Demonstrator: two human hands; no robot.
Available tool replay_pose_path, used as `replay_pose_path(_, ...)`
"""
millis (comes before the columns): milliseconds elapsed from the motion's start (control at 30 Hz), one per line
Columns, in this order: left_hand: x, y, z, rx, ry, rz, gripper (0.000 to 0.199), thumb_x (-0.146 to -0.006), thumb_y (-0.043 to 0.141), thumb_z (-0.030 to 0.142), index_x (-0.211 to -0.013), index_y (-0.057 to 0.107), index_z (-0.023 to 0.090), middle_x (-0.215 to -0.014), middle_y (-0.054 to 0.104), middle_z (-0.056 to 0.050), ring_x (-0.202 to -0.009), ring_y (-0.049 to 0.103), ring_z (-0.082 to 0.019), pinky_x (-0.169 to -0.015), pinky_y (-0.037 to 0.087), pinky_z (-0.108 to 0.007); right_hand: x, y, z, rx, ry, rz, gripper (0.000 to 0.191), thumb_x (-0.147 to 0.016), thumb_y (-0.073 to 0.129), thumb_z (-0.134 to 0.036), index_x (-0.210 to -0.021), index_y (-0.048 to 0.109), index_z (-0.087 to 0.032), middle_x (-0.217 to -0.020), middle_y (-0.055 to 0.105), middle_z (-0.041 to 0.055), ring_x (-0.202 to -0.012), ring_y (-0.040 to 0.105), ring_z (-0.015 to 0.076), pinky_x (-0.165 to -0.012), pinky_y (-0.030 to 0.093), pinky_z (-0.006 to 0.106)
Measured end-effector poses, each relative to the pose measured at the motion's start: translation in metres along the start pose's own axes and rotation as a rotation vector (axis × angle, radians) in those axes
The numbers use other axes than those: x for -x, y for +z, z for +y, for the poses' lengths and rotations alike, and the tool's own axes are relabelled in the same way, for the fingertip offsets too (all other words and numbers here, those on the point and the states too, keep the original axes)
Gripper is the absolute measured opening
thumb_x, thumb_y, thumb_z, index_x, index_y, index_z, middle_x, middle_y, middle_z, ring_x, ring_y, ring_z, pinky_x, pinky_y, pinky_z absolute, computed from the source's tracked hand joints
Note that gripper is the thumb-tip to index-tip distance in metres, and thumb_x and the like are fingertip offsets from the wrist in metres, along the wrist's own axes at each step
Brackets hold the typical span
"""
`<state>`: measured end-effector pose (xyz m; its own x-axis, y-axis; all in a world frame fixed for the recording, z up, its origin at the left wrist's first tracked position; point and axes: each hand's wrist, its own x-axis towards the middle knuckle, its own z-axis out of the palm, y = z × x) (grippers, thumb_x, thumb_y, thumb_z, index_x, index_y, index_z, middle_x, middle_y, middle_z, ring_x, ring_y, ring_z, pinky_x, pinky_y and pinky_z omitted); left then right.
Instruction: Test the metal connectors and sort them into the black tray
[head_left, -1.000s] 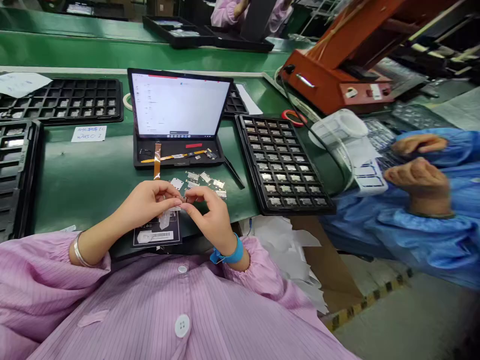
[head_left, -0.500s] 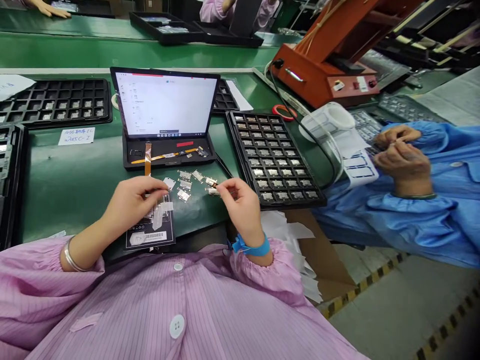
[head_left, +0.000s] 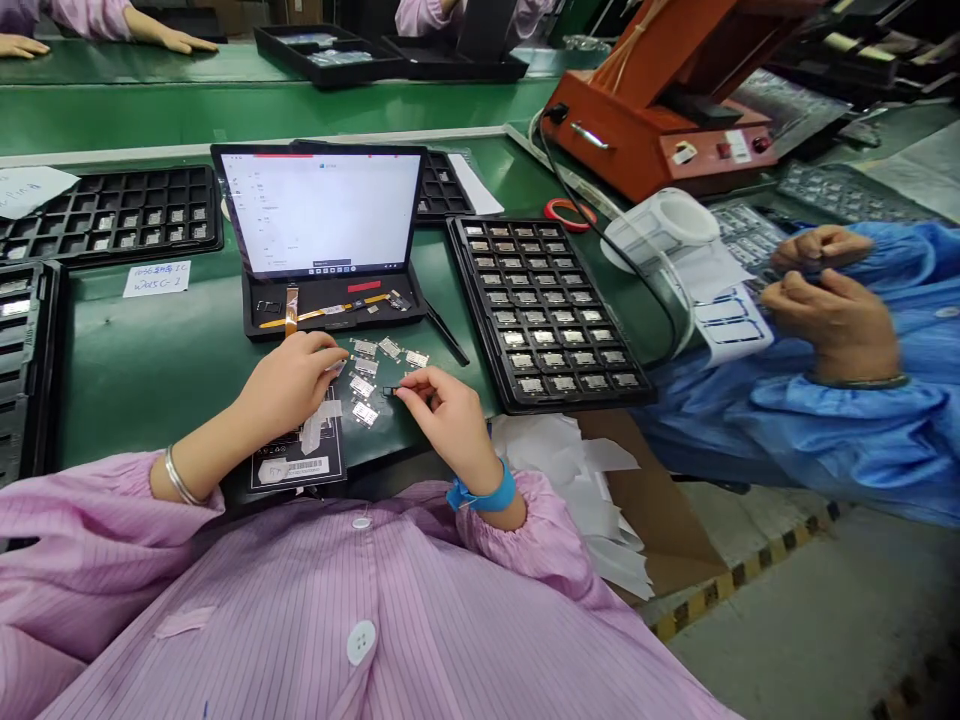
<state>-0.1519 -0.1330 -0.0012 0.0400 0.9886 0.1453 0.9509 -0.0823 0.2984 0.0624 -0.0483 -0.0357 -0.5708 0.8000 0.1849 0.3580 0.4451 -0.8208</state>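
Observation:
My left hand (head_left: pixel 289 385) is closed, its thumb and fingertips pinching a small silvery plate (head_left: pixel 339 368) that they mostly cover. Under that wrist lies a black printed board (head_left: pixel 300 465) with a barcode label and clear tape. An orange flex cable (head_left: pixel 292 305) runs from the display stand down behind the left hand. My right hand (head_left: pixel 450 415) pinches a small dark module (head_left: pixel 390 391) just above the bench. Between the hands lie several small silver circuit modules (head_left: pixel 364 387), loose on the green mat.
Behind my hands stands a lit tablet screen (head_left: pixel 322 215) in a black box. Tweezers (head_left: pixel 448 335) lie right of it. A black tray (head_left: pixel 555 400) of modules is at the right, beside a co-worker's hands (head_left: pixel 840 310). An orange machine (head_left: pixel 637 140) stands behind.
My right hand has moved left and slightly down, bringing the small dark module away from the loose pieces. My left hand has shifted slightly up and right, covering more of the plate.

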Motion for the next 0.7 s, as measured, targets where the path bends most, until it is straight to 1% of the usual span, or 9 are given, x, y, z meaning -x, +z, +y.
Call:
replay_pose_path(100,-0.013,-0.001,-0.002,-0.075,-0.092,-0.103,0.024,-0.092,0.050,0.019,-0.110,0.066,0.015,-0.115,0.059,-0.011,-0.098,0.059,-0.027,-0.079,0.051,-0.037,-0.008,0.002,-0.009,0.072,-0.040,0.017,0.006,-0.084,0.060,-0.019,-0.079,0.059,-0.020,-0.076,0.063,0.0009,-0.069,0.058,0.0167,-0.068,0.044,0.030)
replay_pose_path(200,-0.019,-0.003,-0.002,-0.074,-0.122,-0.139,0.014,-0.089,0.055,0.018,-0.099,0.064,0.016,-0.110,0.058,-0.009,-0.091,0.061,-0.024,-0.070,0.048,-0.033,-0.019,0.005,-0.019,0.146,-0.100,0.021,0.008,-0.084,0.059,-0.017,-0.077,0.056,-0.020,-0.077,0.061,0.0014,-0.071,0.056,0.0175,-0.069,0.043,0.031)
replay_pose_path(300,-0.017,-0.012,0.001,-0.023,-0.113,-0.109,0.007,-0.086,0.056,0.015,-0.089,0.061,0.017,-0.104,0.060,-0.007,-0.085,0.061,-0.022,-0.067,0.045,-0.031,-0.034,0.014,-0.026,0.203,-0.179,-0.018,0.008,-0.084,0.058,-0.015,-0.078,0.056,-0.020,-0.078,0.061,0.0020,-0.076,0.056,0.0181,-0.070,0.042,0.030)
replay_pose_path(367,-0.010,-0.021,0.006,0.041,-0.129,-0.039,0.005,-0.085,0.057,0.015,-0.087,0.060,0.017,-0.095,0.062,-0.006,-0.082,0.060,-0.022,-0.067,0.043,-0.031,-0.046,0.023,-0.030,0.266,-0.228,-0.069,0.007,-0.083,0.058,-0.014,-0.079,0.056,-0.020,-0.079,0.062,0.0028,-0.077,0.057,0.0189,-0.070,0.042,0.030)
replay_pose_path(433,-0.002,-0.028,0.013,0.182,-0.178,0.019,0.004,-0.083,0.059,0.019,-0.088,0.059,0.018,-0.084,0.063,-0.003,-0.075,0.059,-0.019,-0.065,0.041,-0.030,-0.058,0.033,-0.032,0.351,-0.255,-0.127,0.006,-0.081,0.056,-0.013,-0.078,0.056,-0.019,-0.079,0.063,0.0044,-0.078,0.058,0.0203,-0.070,0.041,0.031)
replay_pose_path(500,0.007,-0.032,0.019,0.402,-0.221,0.036,0.006,-0.081,0.061,0.022,-0.085,0.058,0.019,-0.075,0.061,0.001,-0.066,0.055,-0.016,-0.063,0.039,-0.028,-0.065,0.041,-0.032,0.418,-0.267,-0.178,0.005,-0.080,0.054,-0.014,-0.079,0.057,-0.018,-0.079,0.064,0.0066,-0.077,0.059,0.0223,-0.069,0.042,0.033)
replay_pose_path(567,0.015,-0.030,0.022,0.600,-0.233,0.061,0.009,-0.076,0.062,0.019,-0.075,0.052,0.019,-0.069,0.057,0.003,-0.064,0.052,-0.013,-0.062,0.038,-0.026,-0.065,0.045,-0.030,0.432,-0.312,-0.213,0.008,-0.081,0.052,-0.018,-0.084,0.060,-0.018,-0.083,0.066,0.0092,-0.079,0.060,0.0247,-0.070,0.044,0.035)
replay_pose_path(633,0.024,-0.027,0.021,0.778,-0.267,0.074,0.020,-0.073,0.064,0.018,-0.066,0.046,0.019,-0.063,0.049,0.005,-0.061,0.046,-0.011,-0.060,0.035,-0.025,-0.057,0.042,-0.025,0.414,-0.381,-0.161,0.019,-0.085,0.050,-0.027,-0.096,0.062,-0.017,-0.095,0.068,0.0125,-0.087,0.062,0.0274,-0.076,0.046,0.039)
replay_pose_path(700,0.034,-0.023,0.018,0.985,-0.298,0.055,0.030,-0.071,0.072,0.024,-0.065,0.044,0.019,-0.063,0.047,0.006,-0.059,0.043,-0.010,-0.057,0.033,-0.024,-0.043,0.035,-0.018,0.438,-0.390,-0.109,0.030,-0.089,0.045,-0.040,-0.099,0.062,-0.017,-0.095,0.068,0.0133,-0.085,0.062,0.0294,-0.076,0.047,0.042)
